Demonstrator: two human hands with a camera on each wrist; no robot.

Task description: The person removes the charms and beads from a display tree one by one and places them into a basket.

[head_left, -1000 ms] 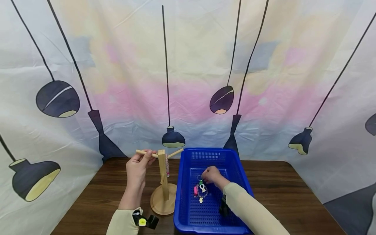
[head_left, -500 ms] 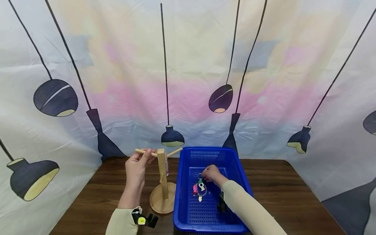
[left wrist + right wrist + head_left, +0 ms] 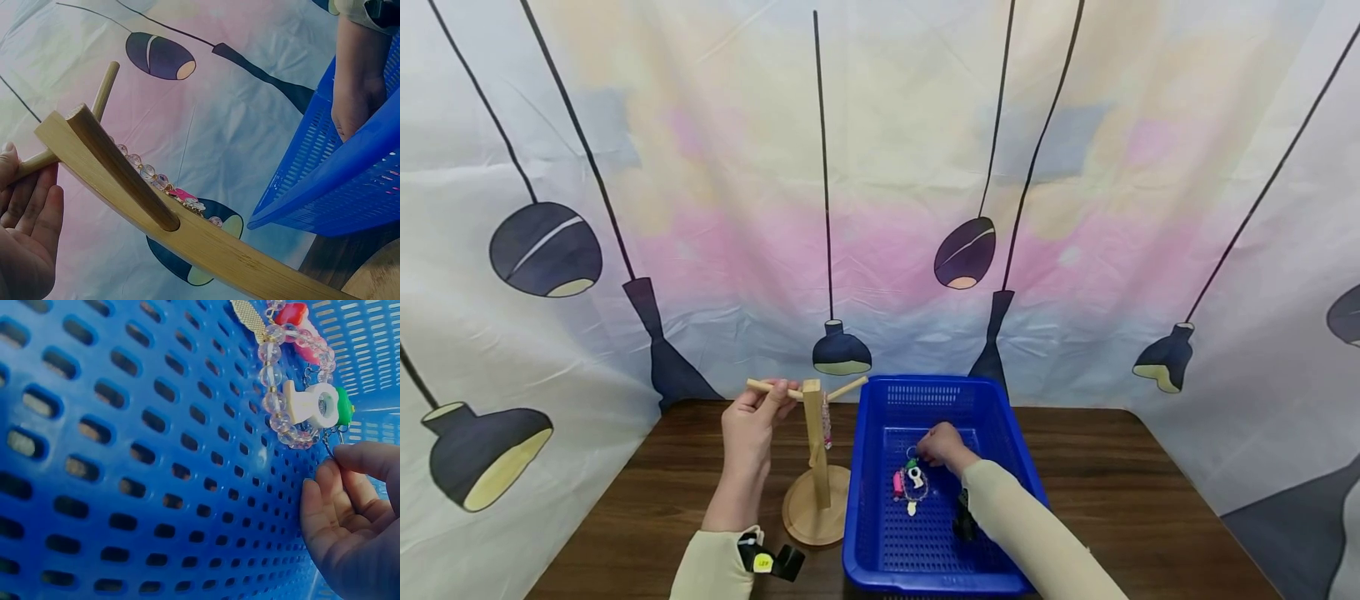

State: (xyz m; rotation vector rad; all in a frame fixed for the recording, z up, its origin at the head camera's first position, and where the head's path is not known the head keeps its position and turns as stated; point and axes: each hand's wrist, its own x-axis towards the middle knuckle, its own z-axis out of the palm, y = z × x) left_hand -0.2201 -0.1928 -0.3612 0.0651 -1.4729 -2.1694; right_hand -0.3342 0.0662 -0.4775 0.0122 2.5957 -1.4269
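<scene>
A wooden stand [image 3: 817,450] with a round base has slanted pegs. My left hand [image 3: 749,429] pinches its upper left peg [image 3: 36,164] between thumb and fingers. From another peg hangs a beaded bracelet [image 3: 147,171] with clear pinkish beads. Inside the blue basket [image 3: 859,533], my right hand [image 3: 353,512] pinches a metal ring at the end of a keychain. On the basket floor lie its clear beads [image 3: 271,376], a white charm [image 3: 299,405], a green charm [image 3: 344,407] and a pink-red charm [image 3: 292,314].
The basket stands right of the stand on a dark wooden table [image 3: 1112,492]. Behind them hangs a cloth backdrop [image 3: 895,167] printed with lamps. Black wrist cameras are strapped near both hands, the left one [image 3: 787,563] beside the stand's base.
The head view has shifted slightly. Both hands keep their places, and the keychain lies nearly as before.
</scene>
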